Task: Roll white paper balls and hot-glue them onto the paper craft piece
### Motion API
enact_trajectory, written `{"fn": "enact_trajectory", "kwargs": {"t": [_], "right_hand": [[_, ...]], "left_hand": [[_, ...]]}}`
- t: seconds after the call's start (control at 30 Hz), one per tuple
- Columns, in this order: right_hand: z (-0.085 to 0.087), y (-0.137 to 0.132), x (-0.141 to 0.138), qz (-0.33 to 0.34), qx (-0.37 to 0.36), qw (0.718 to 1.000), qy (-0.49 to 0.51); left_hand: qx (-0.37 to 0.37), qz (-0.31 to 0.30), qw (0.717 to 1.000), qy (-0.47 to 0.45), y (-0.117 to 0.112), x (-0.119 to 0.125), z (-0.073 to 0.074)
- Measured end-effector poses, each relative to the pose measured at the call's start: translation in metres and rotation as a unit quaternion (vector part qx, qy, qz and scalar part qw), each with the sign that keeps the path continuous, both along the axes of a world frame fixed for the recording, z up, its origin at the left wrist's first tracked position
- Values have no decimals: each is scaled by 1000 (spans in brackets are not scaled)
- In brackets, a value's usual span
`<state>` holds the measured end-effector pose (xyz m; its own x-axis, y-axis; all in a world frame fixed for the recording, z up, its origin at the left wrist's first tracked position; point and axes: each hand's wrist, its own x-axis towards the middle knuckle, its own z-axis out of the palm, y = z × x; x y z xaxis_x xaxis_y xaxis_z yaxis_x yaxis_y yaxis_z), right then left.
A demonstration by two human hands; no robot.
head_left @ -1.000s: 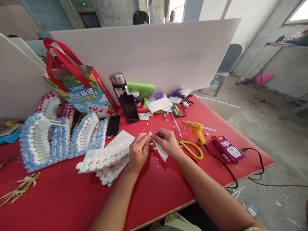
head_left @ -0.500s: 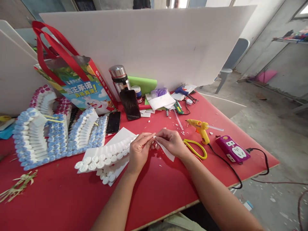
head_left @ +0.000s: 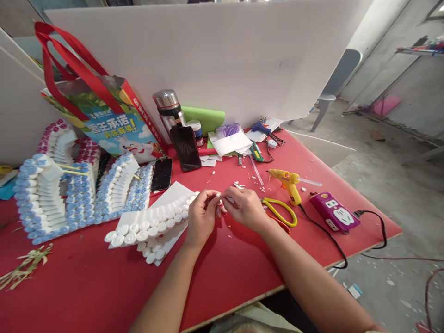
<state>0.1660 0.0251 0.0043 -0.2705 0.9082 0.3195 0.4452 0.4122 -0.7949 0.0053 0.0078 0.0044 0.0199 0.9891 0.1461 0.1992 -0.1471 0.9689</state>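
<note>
While both hands meet over the red desk [head_left: 225, 273], the head view shows them working one small thing between them. The left hand [head_left: 201, 218] has thumb and forefinger drawn narrow, pinching a white piece [head_left: 219, 196], and the right hand [head_left: 247, 210] closes its fingers [head_left: 231, 193] on the same piece from the other side. It sits just above the desk, at the near end of a cap row [head_left: 149, 227] of white caps set on white sheet. Most of the piece is hidden by the fingertips, so it may be a cap or a scrap of foam.

By the look of it, the step in hand is fine fingertip work on that piece. Handling it further calls for a steady two-handed pinch, since it is small and light. White crumbs lie scattered around.

Just right of the right hand lie yellow scissors [head_left: 281, 212], then a yellow glue gun [head_left: 290, 182] and a purple power strip [head_left: 335, 213], its cord running off the desk edge. To the left stands a model [head_left: 52, 200] of blue and white caps.

A red-handled bag [head_left: 114, 127] reads "雪王承诺"; the smaller line beneath is too fine to read surely. A phone [head_left: 162, 174] lies flat, another leans by a steel flask [head_left: 169, 108], and a white board [head_left: 208, 60] stands behind.
</note>
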Motion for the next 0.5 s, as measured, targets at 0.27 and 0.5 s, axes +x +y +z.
{"fn": "enact_trajectory", "kwargs": {"t": [0.27,0.5], "right_hand": [[14,11,7,114,-445,816,350],[10,11,9,150,-446,787,399]], "left_hand": [[7,-14,1000,-9,2,-6,4],[15,-18,1000,0,2,-9,3]]}}
